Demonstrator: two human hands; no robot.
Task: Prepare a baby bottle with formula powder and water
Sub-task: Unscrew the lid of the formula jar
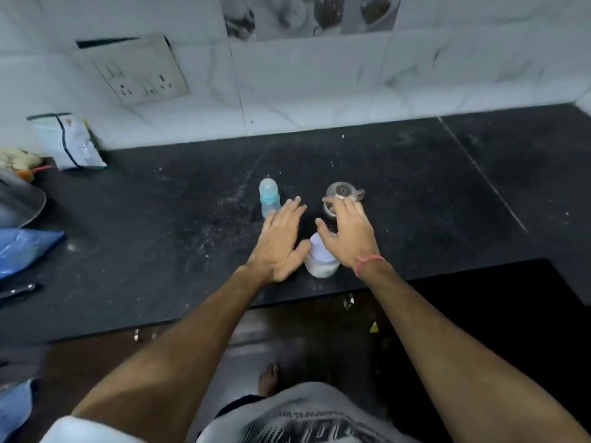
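Black stone counter [415, 193] runs along a white tiled wall. On it stands the baby bottle [269, 201], upright, its clear cap on, near the middle. It looks light and smooth, so it may tip or slip; hold it around the body. The left hand [279, 241] is spread flat and empty, just beside it. The right hand [348, 231] is open too, over a small jar of white powder [320, 262] near the counter's front edge. A little glass jug [343, 196] sits behind that hand. A white packet [68, 142] leans far left.
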